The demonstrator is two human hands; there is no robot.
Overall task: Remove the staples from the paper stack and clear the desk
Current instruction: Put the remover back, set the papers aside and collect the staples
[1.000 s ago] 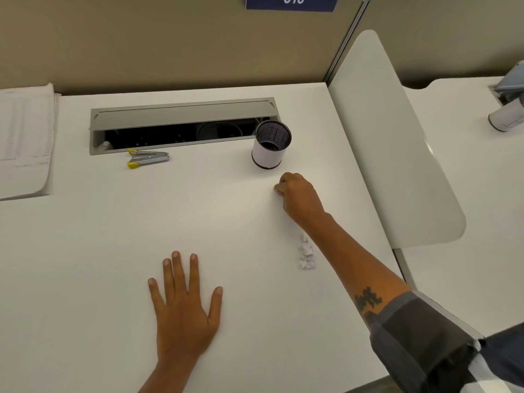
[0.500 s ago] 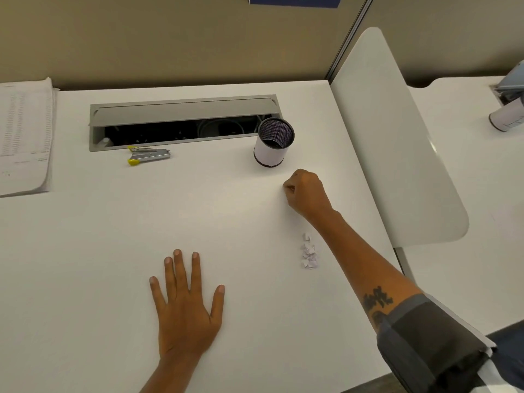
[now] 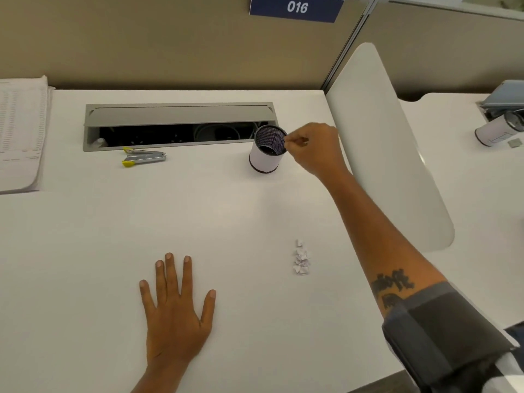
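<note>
My right hand (image 3: pixel 314 148) hovers at the right rim of the mesh pen cup (image 3: pixel 266 150), fingers pinched together; what they pinch is too small to make out. My left hand (image 3: pixel 177 310) lies flat on the white desk (image 3: pixel 85 251), fingers spread, holding nothing. A small heap of torn paper bits (image 3: pixel 301 259) lies on the desk below my right forearm. The staple remover (image 3: pixel 143 158) with yellow tips rests near the cable tray. The paper stack (image 3: pixel 19 134) sits at the far left edge.
An open grey cable tray (image 3: pixel 178 124) runs along the back of the desk. A white divider panel (image 3: pixel 382 143) stands to the right, with a neighbouring desk and another cup (image 3: pixel 496 130) beyond it. A beige partition wall closes the back.
My right hand has lifted off the desk and moved up and right to the rim of the pen cup. My left hand has stayed flat in place.
</note>
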